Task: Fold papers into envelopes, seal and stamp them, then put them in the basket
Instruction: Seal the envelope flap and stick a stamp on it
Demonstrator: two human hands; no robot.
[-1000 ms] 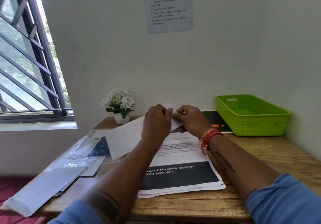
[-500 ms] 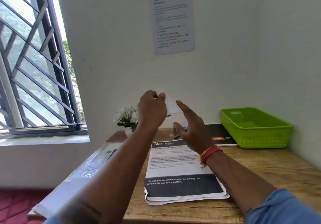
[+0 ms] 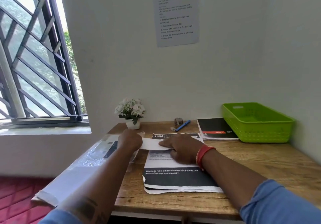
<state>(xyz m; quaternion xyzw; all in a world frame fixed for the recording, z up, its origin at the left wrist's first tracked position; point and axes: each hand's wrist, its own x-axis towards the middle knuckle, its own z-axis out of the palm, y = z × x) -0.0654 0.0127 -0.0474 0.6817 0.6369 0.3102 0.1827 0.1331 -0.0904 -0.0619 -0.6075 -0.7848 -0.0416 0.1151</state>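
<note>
White walls meet in a corner above a wooden desk (image 3: 251, 164), with a barred window (image 3: 34, 58) off to the left and a printed notice (image 3: 176, 11) taped high on the wall. Both hands meet over the desk's middle on a folded white paper (image 3: 151, 144): the left hand (image 3: 130, 141) grips its left end with curled fingers, while the right hand (image 3: 182, 150) lies flat across its right end, fingers straight and pressing it down. Directly under that grip sits a stack of printed sheets (image 3: 177, 177) with a dark band nearest the person. Just left of the left hand, a clear plastic sleeve of envelopes (image 3: 83, 168) slants off the desk's edge. Beyond the left hand stands a small white pot of flowers (image 3: 131, 112); beyond the right hand lie a blue pen (image 3: 183, 125) and a small round object, too small to identify. Farther right of the grip rests a black booklet (image 3: 215, 128), and touching its right side is the green basket (image 3: 257, 122) against the wall, well apart from the paper.
</note>
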